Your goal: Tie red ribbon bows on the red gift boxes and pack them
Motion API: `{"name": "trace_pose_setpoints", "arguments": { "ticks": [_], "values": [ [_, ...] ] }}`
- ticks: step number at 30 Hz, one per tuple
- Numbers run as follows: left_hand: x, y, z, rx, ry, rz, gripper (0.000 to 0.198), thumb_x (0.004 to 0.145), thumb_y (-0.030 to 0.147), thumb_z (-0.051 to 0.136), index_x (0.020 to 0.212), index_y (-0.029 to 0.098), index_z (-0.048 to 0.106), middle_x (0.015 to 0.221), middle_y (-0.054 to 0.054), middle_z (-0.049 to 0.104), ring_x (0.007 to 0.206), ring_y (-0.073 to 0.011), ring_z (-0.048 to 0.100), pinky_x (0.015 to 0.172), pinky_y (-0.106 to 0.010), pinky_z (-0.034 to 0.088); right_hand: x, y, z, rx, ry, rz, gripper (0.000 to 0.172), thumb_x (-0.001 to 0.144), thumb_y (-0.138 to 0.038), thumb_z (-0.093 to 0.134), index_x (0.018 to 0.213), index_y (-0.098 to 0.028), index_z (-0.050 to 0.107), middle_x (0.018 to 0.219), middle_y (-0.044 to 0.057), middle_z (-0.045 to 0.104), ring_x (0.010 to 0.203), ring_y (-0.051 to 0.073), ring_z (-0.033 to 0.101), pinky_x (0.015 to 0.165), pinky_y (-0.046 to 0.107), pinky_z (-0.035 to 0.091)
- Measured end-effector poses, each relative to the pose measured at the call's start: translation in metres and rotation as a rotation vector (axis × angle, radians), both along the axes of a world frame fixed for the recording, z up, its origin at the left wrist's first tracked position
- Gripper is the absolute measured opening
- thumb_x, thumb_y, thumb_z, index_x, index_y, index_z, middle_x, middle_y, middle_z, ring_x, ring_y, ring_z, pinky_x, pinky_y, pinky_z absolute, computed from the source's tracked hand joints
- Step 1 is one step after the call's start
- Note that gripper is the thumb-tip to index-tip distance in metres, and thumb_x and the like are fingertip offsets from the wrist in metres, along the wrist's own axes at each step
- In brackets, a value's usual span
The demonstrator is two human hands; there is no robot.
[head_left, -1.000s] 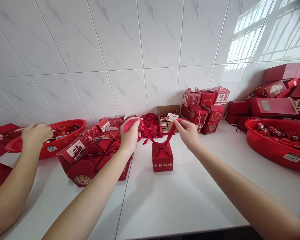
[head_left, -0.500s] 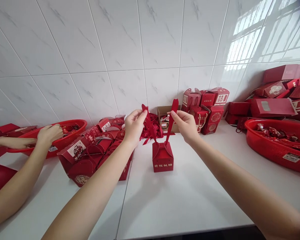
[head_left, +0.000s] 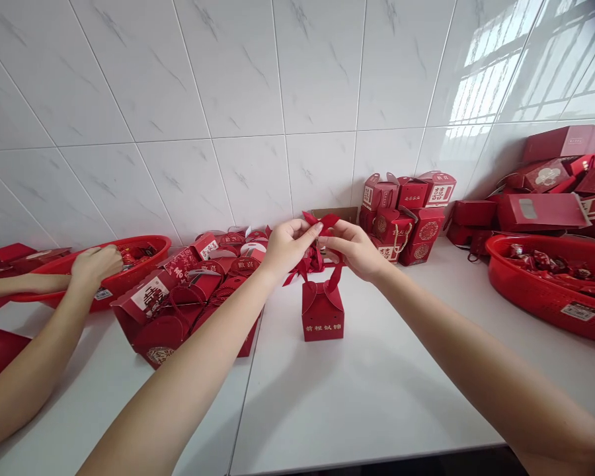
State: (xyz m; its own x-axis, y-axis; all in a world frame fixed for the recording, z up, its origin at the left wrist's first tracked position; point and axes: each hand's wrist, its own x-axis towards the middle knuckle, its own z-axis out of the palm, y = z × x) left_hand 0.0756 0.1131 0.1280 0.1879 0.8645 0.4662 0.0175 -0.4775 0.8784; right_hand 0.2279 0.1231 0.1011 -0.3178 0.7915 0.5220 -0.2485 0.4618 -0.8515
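One small red box stands upright on the white table, near its middle, with gold characters on its front and two rounded flaps meeting on top. A red ribbon rises from between those flaps. The left hand and right hand meet just above the box, each pinching a ribbon end between thumb and fingertips, the ends crossed where the hands touch.

Bare table lies in front of the box as far as the near edge, and to its right as far as a red basket that holds wrapped sweets. To the left the room is tighter: a pile of red gift boxes (some lying on their sides) sits just beside the small box.

Beyond that pile, a second red basket stands by the tiled wall, and another person's hand rests at its rim; what it grips cannot be made out. Behind the hands, a brown cardboard box sits against the wall, with loose red ribbons beside it. Right of it, closed gift boxes are stacked, and larger flat red boxes are heaped in the far right corner.
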Motion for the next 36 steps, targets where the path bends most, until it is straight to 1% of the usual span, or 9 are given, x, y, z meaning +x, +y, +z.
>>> {"name": "trace_pose_setpoints", "arguments": {
  "ticks": [5,10,15,17,21,24,28,32,36],
  "values": [
    [-0.009,0.004,-0.006,-0.125,-0.038,-0.126,0.023,0.069,0.02,0.072,0.089,0.016,0.059,0.067,0.002,0.061,0.056,-0.0107,0.055,0.058,-0.024,0.044,0.004,-0.001,-0.006,0.095,-0.018,-0.033,0.031,0.086,-0.048,0.058,0.095,-0.021,0.069,0.07,-0.002,0.062,0.054,0.009,0.052,0.053,0.024,0.045],
    [-0.019,0.008,-0.011,-0.222,-0.108,-0.177,0.023,0.072,0.02,0.061,0.094,0.016,0.056,0.075,-0.001,0.06,0.069,-0.0149,0.061,0.07,-0.031,0.051,0.019,0.003,-0.012,0.621,-0.361,-0.34,0.027,0.092,-0.041,0.05,0.093,-0.027,0.073,0.094,0.004,0.072,0.095,0.021,0.062,0.091,0.04,0.047],
    [-0.015,0.004,-0.015,-0.135,-0.026,-0.113,0.02,0.078,0.026,0.057,0.096,0.017,0.06,0.081,-0.004,0.062,0.076,-0.0172,0.062,0.075,-0.032,0.051,0.018,0.006,-0.02,0.854,-0.495,-0.513,0.027,0.093,-0.03,0.048,0.106,-0.03,0.072,0.109,0.003,0.072,0.106,0.024,0.057,0.097,0.044,0.043],
    [-0.016,0.003,-0.018,-0.033,0.034,0.001,0.02,0.08,0.028,0.058,0.098,0.02,0.062,0.08,-0.002,0.061,0.077,-0.0164,0.059,0.075,-0.028,0.048,0.017,0.005,-0.024,0.745,-0.484,-0.597,0.028,0.093,-0.03,0.048,0.109,-0.03,0.071,0.116,0.002,0.069,0.11,0.023,0.056,0.098,0.042,0.043],
    [-0.042,0.005,-0.026,0.139,0.206,0.272,0.015,0.073,0.017,0.067,0.086,0.024,0.066,0.065,0.002,0.05,0.072,-0.0173,0.05,0.075,-0.024,0.041,0.046,0.001,-0.034,0.155,-0.625,-0.865,0.038,0.094,-0.041,0.041,0.106,-0.022,0.071,0.103,0.005,0.071,0.094,0.022,0.063,0.079,0.033,0.049],
    [-0.073,0.006,-0.04,0.173,0.349,0.375,0.023,0.067,0.003,0.062,0.074,0.025,0.064,0.058,0.001,0.043,0.068,-0.0209,0.048,0.073,-0.026,0.039,0.096,-0.003,-0.05,-0.096,-0.811,-0.874,0.034,0.084,-0.041,0.055,0.069,-0.016,0.073,0.059,0.005,0.065,0.059,0.021,0.06,0.057,0.031,0.043],
    [-0.095,0.0,-0.065,0.153,0.526,0.381,0.031,0.059,-0.007,0.054,0.053,0.023,0.053,0.053,-0.001,0.041,0.064,-0.0238,0.049,0.076,-0.031,0.04,0.145,-0.006,-0.079,-0.32,-1.026,-0.819,0.028,0.069,-0.024,0.067,0.043,-0.017,0.062,0.044,0.004,0.057,0.045,0.018,0.052,0.052,0.032,0.04],
    [-0.084,-0.003,-0.08,0.159,0.623,0.367,0.029,0.061,-0.004,0.055,0.051,0.022,0.049,0.058,-0.004,0.044,0.084,-0.0292,0.055,0.095,-0.041,0.036,0.137,-0.007,-0.096,-0.294,-1.093,-0.817,0.006,0.068,-0.019,0.068,0.068,-0.016,0.072,0.078,0.014,0.071,0.074,0.029,0.064,0.07,0.041,0.047],
    [-0.059,-0.002,-0.086,0.154,0.676,0.34,0.009,0.071,0.017,0.064,0.067,0.022,0.056,0.082,-0.007,0.056,0.102,-0.0313,0.052,0.101,-0.047,0.033,0.096,-0.013,-0.091,-0.08,-1.01,-0.722,0.033,0.085,-0.032,0.056,0.114,-0.018,0.066,0.127,0.015,0.059,0.108,0.029,0.059,0.09,0.041,0.046]
  ]
}}
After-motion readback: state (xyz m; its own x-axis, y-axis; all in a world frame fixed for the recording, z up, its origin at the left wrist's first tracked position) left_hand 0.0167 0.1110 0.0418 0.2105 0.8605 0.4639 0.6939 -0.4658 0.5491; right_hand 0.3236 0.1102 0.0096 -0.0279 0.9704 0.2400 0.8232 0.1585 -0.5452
